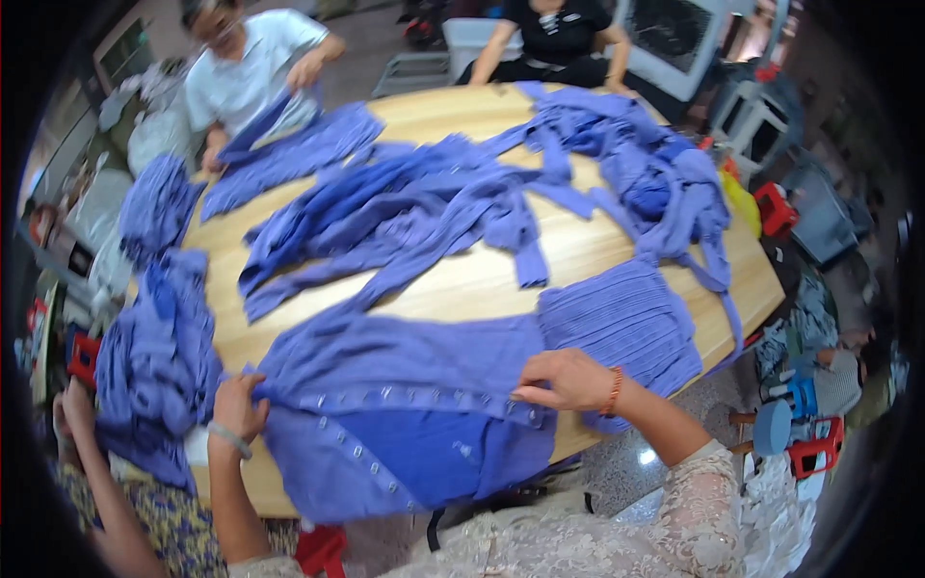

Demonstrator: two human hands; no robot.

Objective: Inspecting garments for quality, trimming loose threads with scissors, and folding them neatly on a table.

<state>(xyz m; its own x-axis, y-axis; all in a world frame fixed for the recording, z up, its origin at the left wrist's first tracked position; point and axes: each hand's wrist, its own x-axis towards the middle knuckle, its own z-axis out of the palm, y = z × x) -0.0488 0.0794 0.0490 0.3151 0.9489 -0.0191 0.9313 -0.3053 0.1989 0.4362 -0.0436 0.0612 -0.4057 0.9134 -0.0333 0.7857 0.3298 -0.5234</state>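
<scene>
A violet-blue knit cardigan (pixel 424 352) lies spread at the table's near edge, its front partly open. Pale button-like pieces line both front edges, and a deeper blue inner side (pixel 414 453) shows between them. My left hand (pixel 239 409), with a pale bangle at the wrist, is closed on the fabric at the cardigan's left end. At the right end of the upper button edge, my right hand (pixel 567 379) pinches the cloth between thumb and fingers; an orange-red beaded bracelet circles that wrist. Just beyond it sits a folded ribbed knit piece (pixel 621 328).
More violet knit garments heap on the wooden table (pixel 231 332): a middle pile (pixel 395 217), a far-right tangle (pixel 641 164), a left stack (pixel 159 356). A person (pixel 255 67) across handles one; another (pixel 554 43) sits far side. Someone's hand (pixel 75 414) is at left.
</scene>
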